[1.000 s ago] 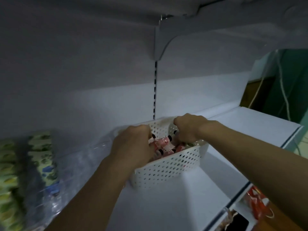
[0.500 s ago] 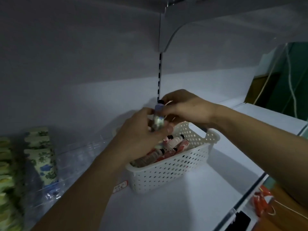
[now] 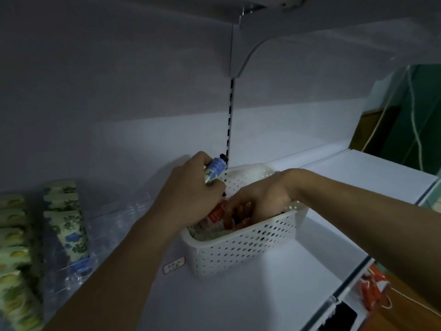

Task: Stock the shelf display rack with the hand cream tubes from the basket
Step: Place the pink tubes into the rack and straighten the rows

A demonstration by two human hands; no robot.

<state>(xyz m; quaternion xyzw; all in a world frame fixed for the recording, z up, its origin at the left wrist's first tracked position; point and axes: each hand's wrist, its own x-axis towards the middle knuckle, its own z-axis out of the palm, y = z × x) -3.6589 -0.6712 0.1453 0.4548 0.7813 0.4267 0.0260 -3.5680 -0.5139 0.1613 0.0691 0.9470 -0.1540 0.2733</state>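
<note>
While the white perforated basket [image 3: 243, 249] sits on the shelf [image 3: 250, 302] in front of me, my left hand [image 3: 188, 194] hovers just above its rear-left corner, fingers curled round a blue-patterned hand cream tube [image 3: 214, 172] — the tube stands nearly upright, its dark cap pointing up and slightly away from me, clear of the basket rim. My right hand [image 3: 260, 199] reaches down into the basket from the right side, fingertips [image 3: 230, 211] bent in among the red and pink tubes [image 3: 216, 215] lying there; they touch the tubes, but whether they have closed on one I cannot tell in this dim light. More tubes lie piled low inside the basket, toward its near-left end. Just left of the basket's front corner a small red-edged label [image 3: 174, 265] lies flat on the shelf. Well to the left of the basket stands the clear plastic display rack [image 3: 114, 225], with a row of blue-flowered tubes [image 3: 68, 223] lined up in its channel nearest the basket and a row of green-and-yellow tubes [image 3: 13, 254] beyond that — both rows sit apart from the basket, with bare rack between
</note>
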